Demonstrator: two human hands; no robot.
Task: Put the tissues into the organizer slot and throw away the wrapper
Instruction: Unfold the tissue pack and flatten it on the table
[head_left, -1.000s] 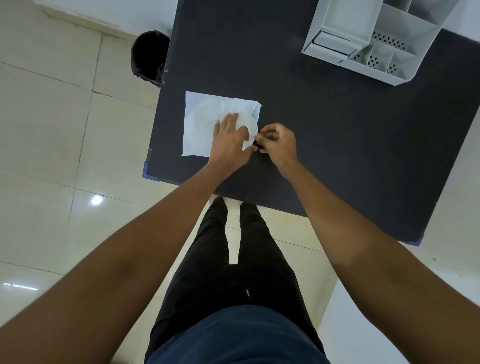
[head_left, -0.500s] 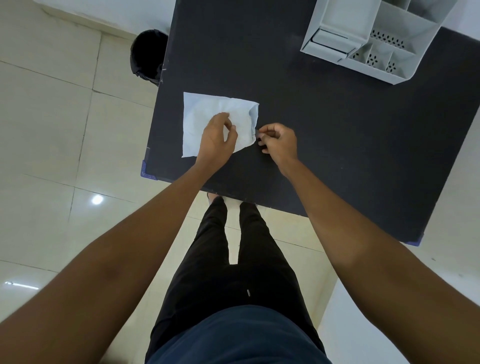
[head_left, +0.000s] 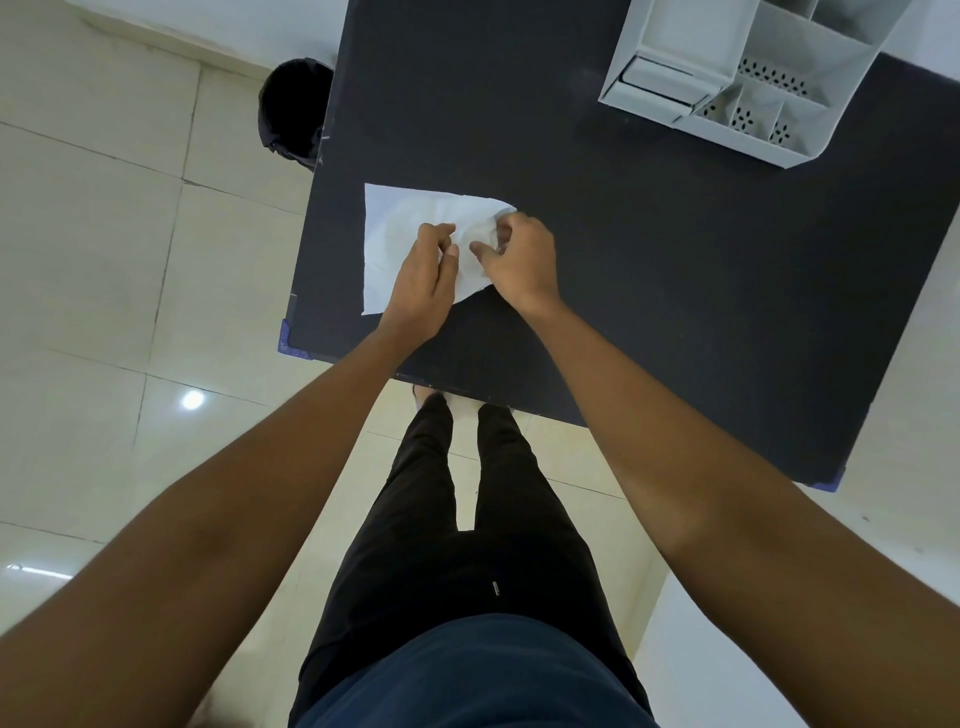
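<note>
Tissue pack lies flat on the black table, near its front-left corner, well apart from the grey organizer at the far right. It looks thin, soft and very light, with a crinkly film wrapper, likely slippery, so it should buckle and slide rather than lift stiffly. Best hold, as a judgement: pinch a loose fold of film at the pack's right end and pin the body down with the other hand. Left hand sits on the pack's near-right part, fingers curled together with tips pressing or nipping the film; a firm clamp cannot be told. Right hand is at the pack's right edge, fingers bunched on crumpled white material there, thumb out toward the left hand; the two hands are just beside each other, the puckered film between them. Black bin stands on the floor just beyond the table's left edge, far side of the pack, ready for the wrapper. The organizer's slots look open.
</note>
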